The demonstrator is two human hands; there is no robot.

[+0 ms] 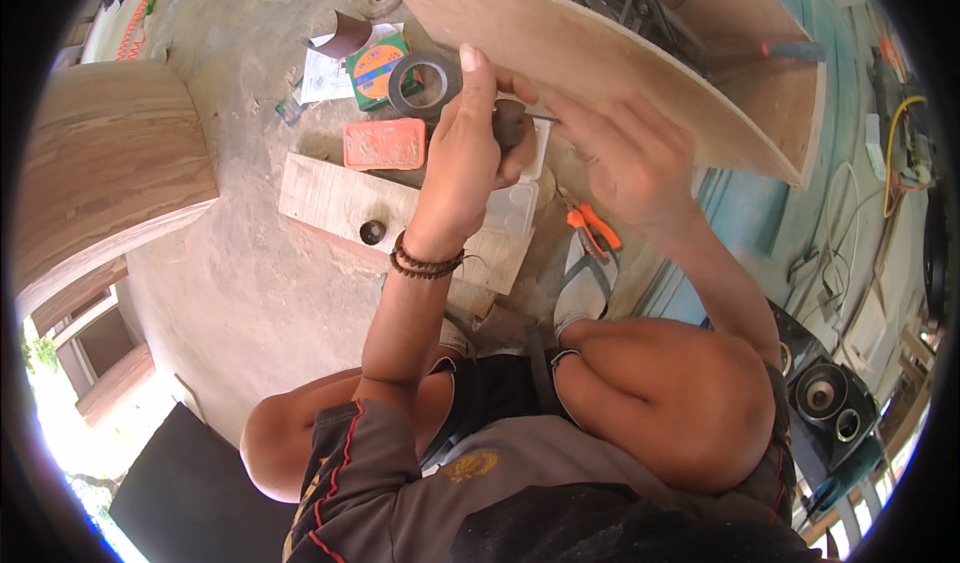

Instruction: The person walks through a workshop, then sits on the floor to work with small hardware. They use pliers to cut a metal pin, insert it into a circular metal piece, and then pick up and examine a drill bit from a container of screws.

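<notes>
My left hand, with a brown beaded bracelet on its wrist, is closed around a small dark rounded part. The part is mostly covered by my fingers, so its kind is unclear. My right hand is closed at the fingertips on a thin dark metal rod, which points at the dark part; its other end is hidden in the hand. Just past my left wrist and thumb shows a roll of black tape. Below the hands lies a pale wooden board with a small dark round cup on it.
A red rectangular box, a green and orange box and white paper lie beyond the board. Orange-handled pliers rest by my right foot. A wooden tool box stands ahead, and a black speaker sits at right.
</notes>
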